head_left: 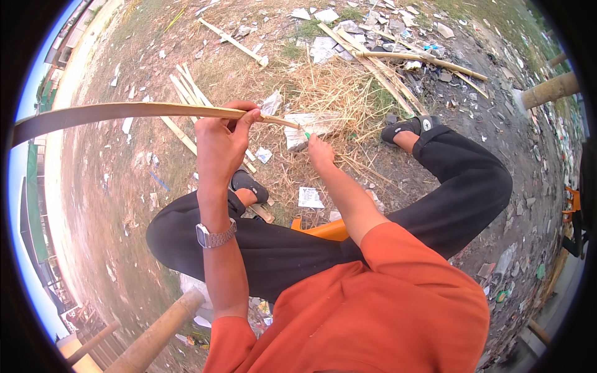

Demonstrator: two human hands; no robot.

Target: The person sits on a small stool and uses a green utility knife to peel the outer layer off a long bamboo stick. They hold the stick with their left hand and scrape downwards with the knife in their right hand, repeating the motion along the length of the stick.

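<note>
A long split bamboo strip (137, 110) runs from the far left to a thin end in front of me. My left hand (225, 138) is closed round it near that end, fingers pinching it from above. My right hand (321, 151) is closed on a small green-handled tool (307, 134), whose working end meets or nearly meets the strip's tip. Its blade is too small to make out. Beneath the tip lies a pale, flat block (297, 138) on the ground, with straw-like bamboo shavings (339, 93) heaped behind it.
Loose bamboo strips lie at the left (180, 133), and longer bamboo pieces (379, 68) lie at the far right. An orange seat (326, 231) shows between my legs. Bamboo poles stand at lower left (155, 332) and right (550, 90). Litter covers the dirt.
</note>
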